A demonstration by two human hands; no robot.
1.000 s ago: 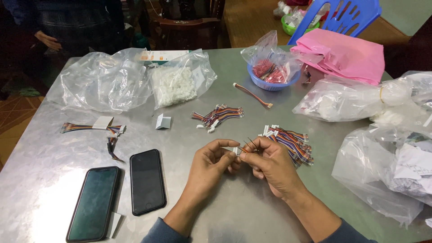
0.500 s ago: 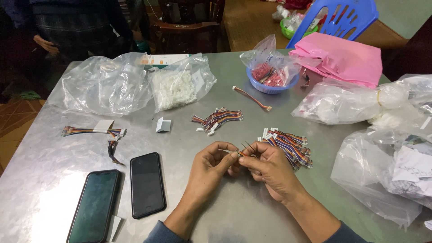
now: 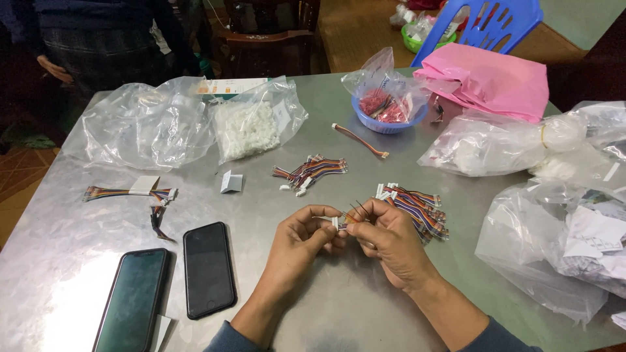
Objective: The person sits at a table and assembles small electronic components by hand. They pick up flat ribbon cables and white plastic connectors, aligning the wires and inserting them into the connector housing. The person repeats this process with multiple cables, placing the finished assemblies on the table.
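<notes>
Two hands pinch a small wire lead with a white plug above the grey metal worktop (image 3: 365,313).

At the left lie two dark slab phones (image 3: 173,283), with a banded bundle of coloured wires (image 3: 127,192) behind them. Toward the middle, the left hand (image 3: 300,238) has its fingers closed on the small white plastic plug (image 3: 335,222). The right hand (image 3: 388,238) pinches the thin multicoloured wire lead (image 3: 352,215) just beside the plug, its loose wire ends sticking up. The lead looks very light, limp and easily bent. The hard plug body seems the surest place to hold, not the fine strands. Just right of the hands rests a heap of similar rainbow leads (image 3: 417,205), and clear plastic bags (image 3: 554,228) crowd the right edge.
</notes>
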